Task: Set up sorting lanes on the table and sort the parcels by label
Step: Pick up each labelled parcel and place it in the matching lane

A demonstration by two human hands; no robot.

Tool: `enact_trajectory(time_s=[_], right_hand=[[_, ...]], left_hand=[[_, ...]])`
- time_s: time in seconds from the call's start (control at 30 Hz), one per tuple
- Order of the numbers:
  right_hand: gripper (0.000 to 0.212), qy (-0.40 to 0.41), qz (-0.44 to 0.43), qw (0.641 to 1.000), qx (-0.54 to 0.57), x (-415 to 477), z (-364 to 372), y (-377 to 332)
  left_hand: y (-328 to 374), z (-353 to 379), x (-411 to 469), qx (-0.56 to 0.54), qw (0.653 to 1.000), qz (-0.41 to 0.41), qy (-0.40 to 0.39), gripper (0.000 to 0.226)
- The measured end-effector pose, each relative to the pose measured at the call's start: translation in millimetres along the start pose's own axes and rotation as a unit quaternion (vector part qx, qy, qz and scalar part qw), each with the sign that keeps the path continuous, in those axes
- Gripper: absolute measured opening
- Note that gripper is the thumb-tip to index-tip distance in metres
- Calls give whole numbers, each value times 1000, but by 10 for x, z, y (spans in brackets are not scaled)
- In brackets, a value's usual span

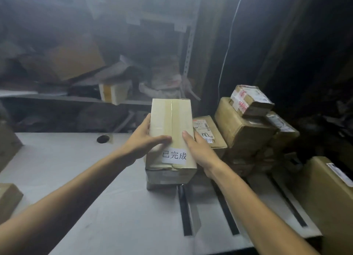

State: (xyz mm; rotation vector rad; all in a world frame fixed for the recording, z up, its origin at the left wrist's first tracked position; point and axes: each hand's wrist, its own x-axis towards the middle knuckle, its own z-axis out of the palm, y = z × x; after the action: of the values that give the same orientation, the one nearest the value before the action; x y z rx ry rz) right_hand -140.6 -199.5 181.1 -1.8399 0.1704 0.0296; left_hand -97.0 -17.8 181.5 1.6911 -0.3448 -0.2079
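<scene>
Seemingly mid-sort, on the counter (95, 178) taped into lanes by black strips (185, 212), the pale parcel (172, 117) sits at a lane's far end, left hand (145, 140) and right hand (198, 149) clasping its sides, so next likely comes a square release, white label (174, 156) facing near.

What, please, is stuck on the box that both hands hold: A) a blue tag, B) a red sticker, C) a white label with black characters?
C: the white label with black characters sits on the box, near the left hand and right hand.
</scene>
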Motion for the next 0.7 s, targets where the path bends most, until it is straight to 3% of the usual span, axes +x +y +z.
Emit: enact_trajectory(time_s=[0.23,0.47,0.7], right_hand=[[39,11,-7,1000,-26,-93,-875,224],[42,-29,21,998,-48,-169,-1555,591],[39,-33,50,996,-71,-249,-2056,940]], left_hand=[[160,924,95,-3,1000,3,13,66],[89,1684,122,5,999,-44,27,67],[-118,2303,205,38,996,-82,19,84]])
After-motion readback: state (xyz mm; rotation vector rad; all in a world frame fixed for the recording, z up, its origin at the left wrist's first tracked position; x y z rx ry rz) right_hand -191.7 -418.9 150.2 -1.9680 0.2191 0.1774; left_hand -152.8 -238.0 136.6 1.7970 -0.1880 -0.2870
